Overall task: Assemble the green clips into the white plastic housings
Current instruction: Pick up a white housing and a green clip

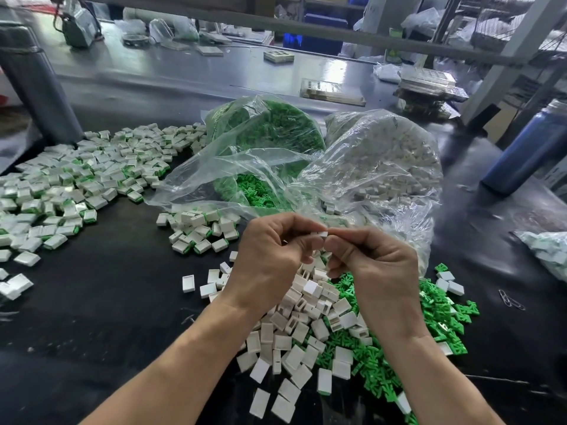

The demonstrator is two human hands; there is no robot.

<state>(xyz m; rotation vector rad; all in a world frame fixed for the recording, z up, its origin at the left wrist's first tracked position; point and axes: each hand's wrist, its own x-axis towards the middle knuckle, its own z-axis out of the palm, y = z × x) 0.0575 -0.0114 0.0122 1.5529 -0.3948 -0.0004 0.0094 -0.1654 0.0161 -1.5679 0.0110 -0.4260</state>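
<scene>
Both hands are up in the middle of the frame working on one white housing (321,234), which sits right between the fingertips. The left hand (270,259) has its thumb and forefinger pinched on the housing's left end, other fingers curled under. The right hand (372,262) meets it from the other side, fingers curled in tight with the tips pressed against the housing's right end. Can't tell if there's a green clip going in, since the fingers cover that spot.

Directly below the hands there's a loose heap of empty white housings (302,329), and just to its right, touching and partly mixed in, a spread of green clips (429,314).

Behind the hands are two open clear plastic bags: a bag of green clips (270,130) at centre and a bag of white housings (386,161) to its right, side by side.

Finished pieces, white with green showing at the edges, lie in a small cluster (199,231) left of the hands and a big pile (76,179) across the left side of the frame. Everything's on a dark table (107,302). A couple of paper clips (511,299) lie at the right edge, and a blue bottle (527,148) stands upper right.
</scene>
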